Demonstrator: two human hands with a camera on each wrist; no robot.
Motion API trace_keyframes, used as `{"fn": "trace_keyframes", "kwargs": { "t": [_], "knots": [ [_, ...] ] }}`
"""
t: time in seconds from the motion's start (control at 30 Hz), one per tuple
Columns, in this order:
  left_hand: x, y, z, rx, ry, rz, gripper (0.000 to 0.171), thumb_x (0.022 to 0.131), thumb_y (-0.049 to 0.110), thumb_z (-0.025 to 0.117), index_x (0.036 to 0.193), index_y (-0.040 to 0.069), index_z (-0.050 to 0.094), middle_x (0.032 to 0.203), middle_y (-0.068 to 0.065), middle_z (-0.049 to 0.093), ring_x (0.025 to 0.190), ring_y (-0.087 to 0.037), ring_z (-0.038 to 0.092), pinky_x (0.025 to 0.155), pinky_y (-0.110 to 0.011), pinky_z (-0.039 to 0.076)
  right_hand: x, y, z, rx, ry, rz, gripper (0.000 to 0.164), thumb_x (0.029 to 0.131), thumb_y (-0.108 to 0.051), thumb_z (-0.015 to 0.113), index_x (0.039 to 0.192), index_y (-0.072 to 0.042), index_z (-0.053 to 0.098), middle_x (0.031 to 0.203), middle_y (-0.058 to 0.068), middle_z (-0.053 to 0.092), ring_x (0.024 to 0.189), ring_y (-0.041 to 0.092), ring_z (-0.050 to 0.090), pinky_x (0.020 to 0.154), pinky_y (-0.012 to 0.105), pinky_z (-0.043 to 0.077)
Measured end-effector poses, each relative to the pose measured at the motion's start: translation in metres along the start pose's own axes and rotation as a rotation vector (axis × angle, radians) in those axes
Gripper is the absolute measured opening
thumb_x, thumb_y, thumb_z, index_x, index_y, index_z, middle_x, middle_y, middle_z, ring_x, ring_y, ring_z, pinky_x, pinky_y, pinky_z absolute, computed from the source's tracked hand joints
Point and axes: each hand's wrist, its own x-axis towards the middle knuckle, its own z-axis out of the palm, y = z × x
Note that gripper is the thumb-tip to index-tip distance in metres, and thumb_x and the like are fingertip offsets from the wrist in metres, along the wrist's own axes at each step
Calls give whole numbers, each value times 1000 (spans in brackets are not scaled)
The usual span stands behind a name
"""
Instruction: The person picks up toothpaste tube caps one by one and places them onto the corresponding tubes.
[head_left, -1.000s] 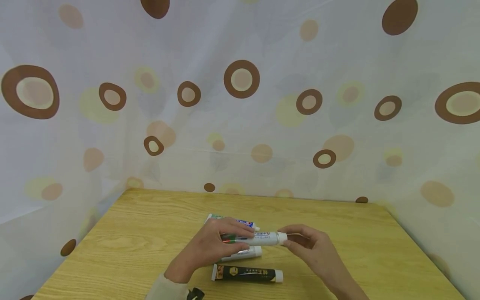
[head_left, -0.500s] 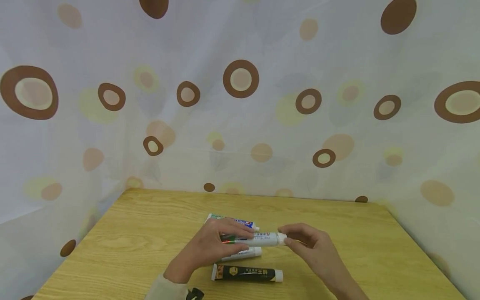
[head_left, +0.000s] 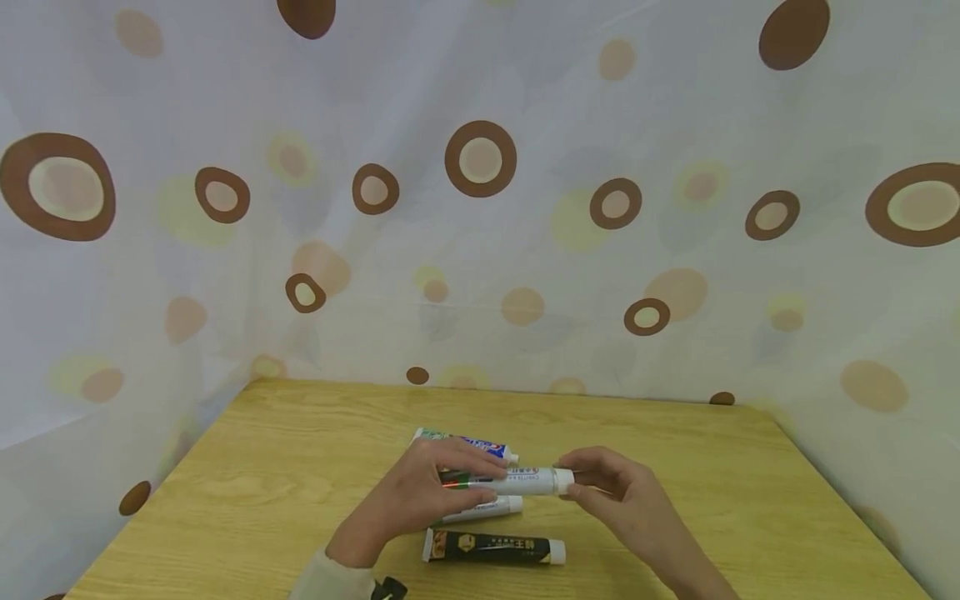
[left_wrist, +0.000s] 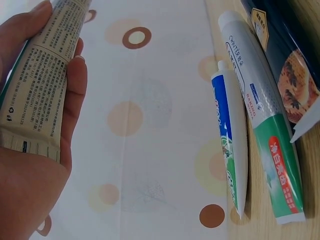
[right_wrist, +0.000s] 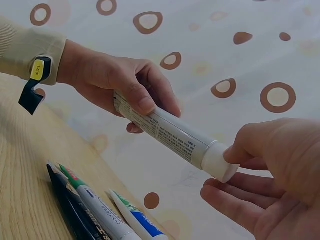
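Observation:
A silver-white toothpaste tube (head_left: 528, 480) with a green end is held level above the table. My left hand (head_left: 427, 487) grips its body, thumb on the near side and fingers on the far side. At the other end my right hand (head_left: 622, 492) pinches the white cap (right_wrist: 220, 161) between thumb and fingers. The cap sits on the tube. In the left wrist view, the tube's printed back (left_wrist: 42, 85) faces the camera, and the left palm hides part of its edge.
Three more tubes lie on the wooden table (head_left: 300, 467): a blue-and-green one (head_left: 487, 448) at the back, a silver-and-green one (left_wrist: 260, 95) partly under the held tube, and a black one (head_left: 495, 547) nearest. A dotted curtain (head_left: 525, 250) stands behind the table.
The held tube and both hands stay nearly in place, the tube dipping very slightly. The right fingers shift a little at the cap.

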Motion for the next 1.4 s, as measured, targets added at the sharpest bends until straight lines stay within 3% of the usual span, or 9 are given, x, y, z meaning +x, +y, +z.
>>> {"fn": "trace_keyframes", "kwargs": {
  "t": [0.13,0.33,0.6,0.8,1.07,1.4],
  "knots": [
    [-1,-1,1,-5,-4,14,26,86,21,78,111,15,77,119,-4,73,111,-18,67,79,-24,57,0,1,1,3,5,-5,33,94,-23,69,122,-6,63,127,18,63,106,11,68,87,26,57],
    [-1,0,3,-15,-18,10,25,87,22,77,111,16,77,118,-4,73,111,-15,66,78,-23,58,-2,-2,4,-14,55,24,30,95,-24,67,120,-8,65,123,9,67,106,9,67,88,25,56],
    [-2,-2,5,39,-12,93,25,88,22,76,111,13,77,115,-4,74,108,-14,68,75,-23,58,-1,-3,4,-13,66,49,29,96,-29,66,118,-10,67,122,9,68,106,10,67,88,25,56],
    [0,-1,3,33,-16,68,25,87,22,77,112,14,77,116,-3,74,110,-14,67,78,-23,58,-1,-2,2,-30,40,65,34,97,-33,63,117,-6,67,118,12,69,100,14,68,87,26,56],
    [-1,-1,1,34,-3,52,26,87,21,78,111,15,77,116,-3,74,109,-15,68,79,-23,57,0,-1,0,-18,-28,3,33,94,-26,69,121,-7,65,124,16,64,106,11,67,87,26,56],
    [0,-1,1,39,-4,47,25,87,22,77,111,16,77,116,-2,74,109,-14,68,76,-22,58,0,-1,1,-2,7,89,36,97,-30,65,123,-6,64,129,17,62,106,12,67,89,26,56]
  ]
}}
